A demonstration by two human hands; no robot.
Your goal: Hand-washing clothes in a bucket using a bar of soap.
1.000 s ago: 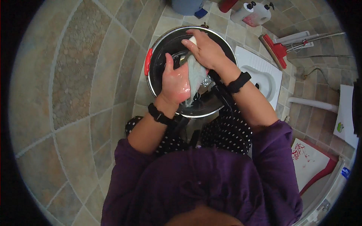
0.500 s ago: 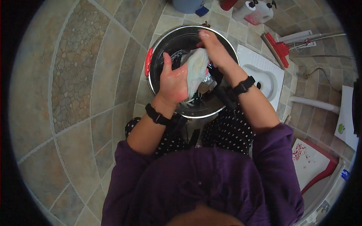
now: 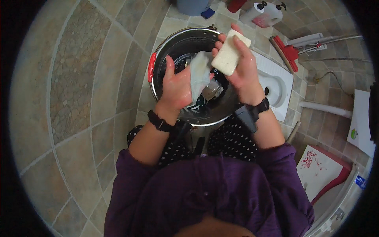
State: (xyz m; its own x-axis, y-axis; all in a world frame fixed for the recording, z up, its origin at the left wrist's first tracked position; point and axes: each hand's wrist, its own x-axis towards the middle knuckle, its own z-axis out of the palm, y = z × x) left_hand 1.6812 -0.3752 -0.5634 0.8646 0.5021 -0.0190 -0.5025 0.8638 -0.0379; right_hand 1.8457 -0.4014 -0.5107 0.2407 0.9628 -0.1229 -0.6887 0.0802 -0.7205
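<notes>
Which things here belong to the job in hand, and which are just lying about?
Job in hand: pale cloth over left hand, cream bar in right hand, metal pot.

Seemingly lying about: red mop head, white pump bottles, blue container.

Head-worn fisheye view, facing down, close overhead
</notes>
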